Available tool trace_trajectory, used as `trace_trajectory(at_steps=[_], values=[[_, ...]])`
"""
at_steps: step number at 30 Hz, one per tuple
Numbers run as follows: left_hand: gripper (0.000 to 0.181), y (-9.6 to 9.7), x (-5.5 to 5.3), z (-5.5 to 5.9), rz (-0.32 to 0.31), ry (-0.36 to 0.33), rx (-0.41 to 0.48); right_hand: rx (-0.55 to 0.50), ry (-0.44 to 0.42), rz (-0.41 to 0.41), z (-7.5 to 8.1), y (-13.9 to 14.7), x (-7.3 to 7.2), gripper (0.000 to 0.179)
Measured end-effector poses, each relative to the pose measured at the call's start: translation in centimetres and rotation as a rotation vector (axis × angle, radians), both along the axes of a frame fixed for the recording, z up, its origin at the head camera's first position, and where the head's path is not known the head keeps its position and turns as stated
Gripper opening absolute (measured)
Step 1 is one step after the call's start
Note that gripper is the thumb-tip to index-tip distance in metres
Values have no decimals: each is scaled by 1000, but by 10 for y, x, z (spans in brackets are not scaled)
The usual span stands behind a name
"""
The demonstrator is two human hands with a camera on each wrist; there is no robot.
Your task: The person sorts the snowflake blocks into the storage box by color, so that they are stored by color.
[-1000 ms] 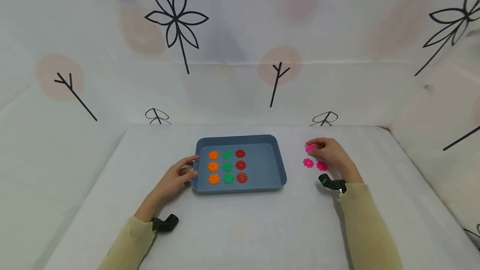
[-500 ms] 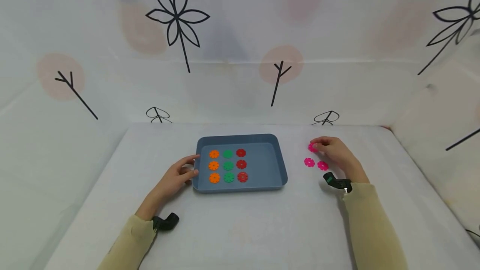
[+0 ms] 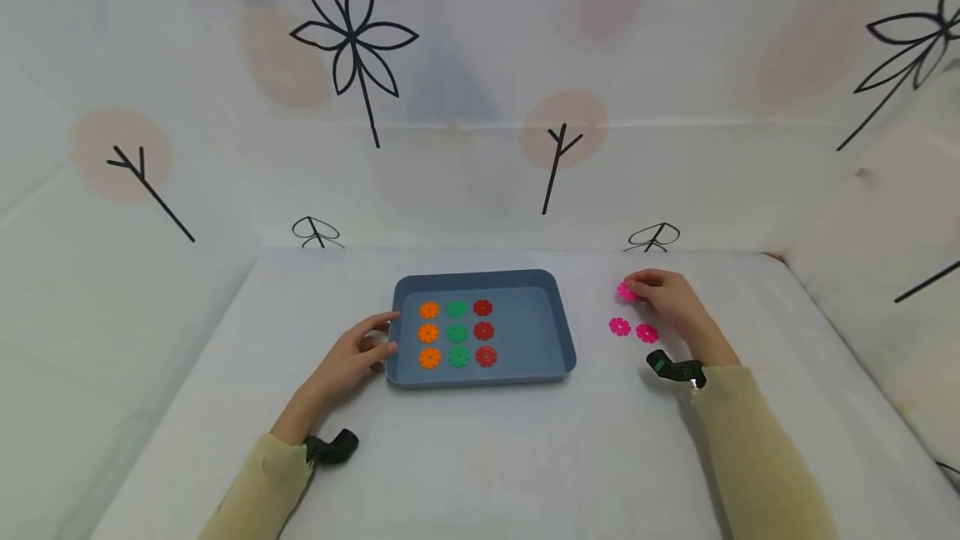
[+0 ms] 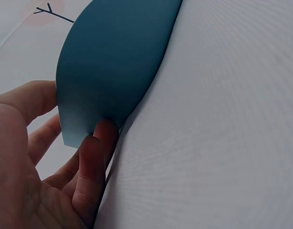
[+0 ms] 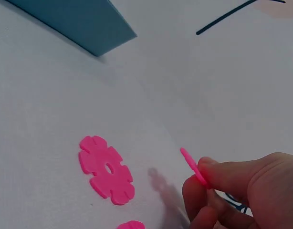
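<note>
My left hand (image 3: 351,357) holds the left wall of a blue-grey tray (image 3: 528,369). In the left wrist view, fingers (image 4: 91,162) lie against the outer side of the tray wall (image 4: 103,62), while another digit reaches over the rim. My right hand (image 3: 671,307) pinches a pink slotted plastic disc (image 5: 194,167) between thumb and fingertips, tilted nearly edge-on in the right wrist view, its shadow on the cloth. Two like pink discs lie flat nearby, a left one (image 3: 619,327) and a right one (image 3: 647,333).
Inside the tray stand three columns of three slotted discs: orange (image 3: 428,333), green (image 3: 457,332) and red (image 3: 483,331). Right of the red column is bare tray floor. A white cloth (image 3: 480,457) covers the table, and a patterned sheet (image 3: 465,182) hangs behind.
My right hand has drawn slightly right and back with the pink disc pinched in it. The left hand and the tray have stayed in place.
</note>
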State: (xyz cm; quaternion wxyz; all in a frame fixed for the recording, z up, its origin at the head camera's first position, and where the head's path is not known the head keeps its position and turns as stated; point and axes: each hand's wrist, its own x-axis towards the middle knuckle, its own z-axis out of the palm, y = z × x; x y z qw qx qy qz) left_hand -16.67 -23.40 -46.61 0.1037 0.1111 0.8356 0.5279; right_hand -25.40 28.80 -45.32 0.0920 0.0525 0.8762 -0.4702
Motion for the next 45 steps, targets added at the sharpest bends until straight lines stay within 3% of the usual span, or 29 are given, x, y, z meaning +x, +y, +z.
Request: trace_trajectory(at_steps=[2, 5, 12, 20, 27, 35, 45], values=[[55, -2, -1, -6, 4, 4, -8, -21, 12, 1, -1, -3, 3, 46], [55, -2, 0, -6, 8, 8, -11, -39, 27, -3, -1, -7, 7, 47], [53, 7, 14, 23, -7, 0, 0, -60, 51, -7, 4, -17, 12, 44], [53, 10, 17, 30, -10, -5, 9, -34, 91, -1, 15, -39, 16, 40], [53, 7, 13, 24, -19, 13, -6, -11, 115, 67, 24, -66, 21, 36], [54, -4, 0, -8, -4, 29, 17, -16, 205, 156, 28, -93, 20, 31], [56, -5, -5, -12, -16, 23, 41, 11, 235, 222, 29, -123, 12, 28]])
